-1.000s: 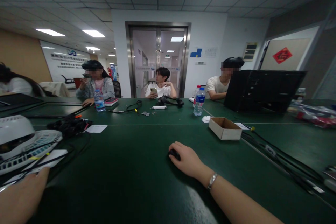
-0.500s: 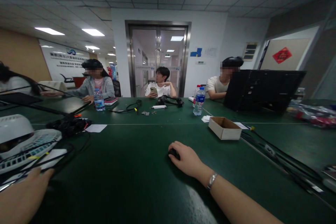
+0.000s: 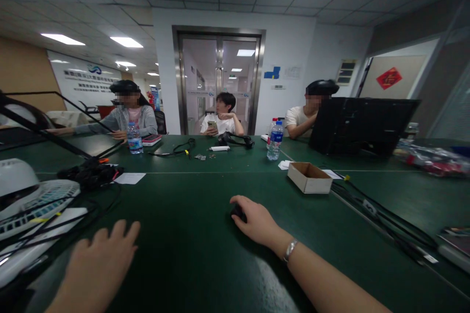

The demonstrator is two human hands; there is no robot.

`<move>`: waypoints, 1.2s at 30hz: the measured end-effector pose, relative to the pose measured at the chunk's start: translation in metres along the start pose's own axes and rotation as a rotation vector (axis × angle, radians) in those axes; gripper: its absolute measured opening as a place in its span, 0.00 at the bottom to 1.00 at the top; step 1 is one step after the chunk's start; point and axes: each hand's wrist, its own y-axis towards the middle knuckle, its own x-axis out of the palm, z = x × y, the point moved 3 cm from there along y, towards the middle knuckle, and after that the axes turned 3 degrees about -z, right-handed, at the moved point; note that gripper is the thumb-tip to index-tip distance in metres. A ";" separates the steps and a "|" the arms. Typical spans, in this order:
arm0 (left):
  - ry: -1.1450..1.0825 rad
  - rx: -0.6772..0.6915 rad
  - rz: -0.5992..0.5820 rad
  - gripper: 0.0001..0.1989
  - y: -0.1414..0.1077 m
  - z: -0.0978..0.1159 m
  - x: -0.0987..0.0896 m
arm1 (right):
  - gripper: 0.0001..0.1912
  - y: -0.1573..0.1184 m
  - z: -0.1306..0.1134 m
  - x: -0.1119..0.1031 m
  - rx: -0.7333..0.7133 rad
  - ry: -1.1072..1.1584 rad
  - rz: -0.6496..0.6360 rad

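Observation:
My right hand (image 3: 257, 220) rests on the green table (image 3: 176, 254) with its fingers curled over a small black mouse (image 3: 238, 213). A silver bracelet (image 3: 290, 250) is on that wrist. At the lower left my left hand (image 3: 103, 259) hovers or lies over the table, its fingers spread and slightly bent, with nothing seen in them. Left of it are a white device (image 3: 44, 242) and black cables. Whether the left fingertips touch the table I cannot tell.
An open box (image 3: 309, 178) stands beyond my right hand, with bottles (image 3: 274, 142) behind it. Black monitors (image 3: 360, 124) are at the right, cables (image 3: 378, 215) nearer. A white helmet-like object (image 3: 16, 176) and black gear (image 3: 88, 173) lie left. Several people sit across.
My left hand has moved right, away from the white device and cables, and more of it shows. My right hand stays on the mouse. The view has shifted slightly.

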 end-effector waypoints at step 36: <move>-0.450 0.413 0.086 0.10 0.064 0.163 -0.010 | 0.14 0.001 0.015 -0.022 0.012 0.037 -0.343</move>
